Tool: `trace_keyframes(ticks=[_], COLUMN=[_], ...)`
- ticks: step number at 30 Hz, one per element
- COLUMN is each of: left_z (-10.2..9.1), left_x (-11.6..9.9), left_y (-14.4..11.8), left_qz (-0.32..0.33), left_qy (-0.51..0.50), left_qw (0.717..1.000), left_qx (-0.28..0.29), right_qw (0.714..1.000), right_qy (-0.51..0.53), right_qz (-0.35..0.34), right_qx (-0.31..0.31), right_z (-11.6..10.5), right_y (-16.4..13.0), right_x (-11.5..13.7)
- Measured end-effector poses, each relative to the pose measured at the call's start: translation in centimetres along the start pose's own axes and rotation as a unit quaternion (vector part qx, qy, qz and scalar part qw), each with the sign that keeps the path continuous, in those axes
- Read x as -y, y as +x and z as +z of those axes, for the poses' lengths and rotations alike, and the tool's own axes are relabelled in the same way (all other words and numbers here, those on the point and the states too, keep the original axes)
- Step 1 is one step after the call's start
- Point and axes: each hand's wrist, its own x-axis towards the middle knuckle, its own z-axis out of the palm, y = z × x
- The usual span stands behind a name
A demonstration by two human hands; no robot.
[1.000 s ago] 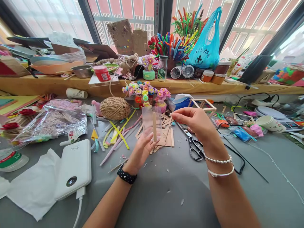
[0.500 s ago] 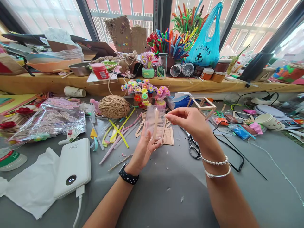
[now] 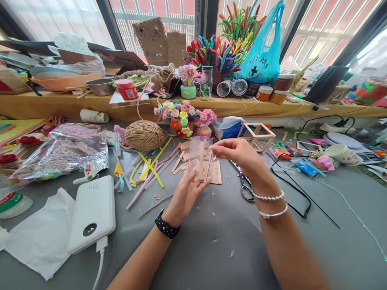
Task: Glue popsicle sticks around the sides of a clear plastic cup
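Note:
My left hand is closed around the lower part of a clear plastic cup, held tilted slightly above the table. One wooden craft stick runs upright along the cup's wall. My right hand pinches the top of a second craft stick at the cup's right side. Whether that stick touches the wall all along I cannot tell. Behind the cup lie loose craft sticks and a flat panel of joined sticks. Black-handled scissors rest below my right wrist.
A twine ball, coloured straws and pipe cleaners lie left of the cup. A white power bank with a cable is nearer on the left. A wooden stick frame and black cord are on the right.
My left hand and the cup have shifted slightly right and down. My right hand keeps its pinch on the stick, and its wrist has moved a little to the left.

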Motion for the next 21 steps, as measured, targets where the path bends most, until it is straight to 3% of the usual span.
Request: trace_keyframes(ticks=[7,11,21], left_z=[0.04,-0.41,-0.31], left_x=[-0.18,0.00,-0.54], left_y=[-0.25,-0.07,-0.12], left_qz=[-0.021,-0.033,0.024], left_qy=[-0.027,-0.041,0.075], left_qw=[0.999,0.998,0.996], left_qx=[0.038,0.030,0.038], right_qw=[0.999,0.998,0.992], right_qy=[0.031,0.051,0.108], right_qz=[0.023,0.029,0.049], right_qx=[0.013,0.025,0.040], right_z=[-0.16,-0.27,-0.66], right_y=[0.16,0.31,0.27], right_x=[-0.18,-0.38,-0.49])
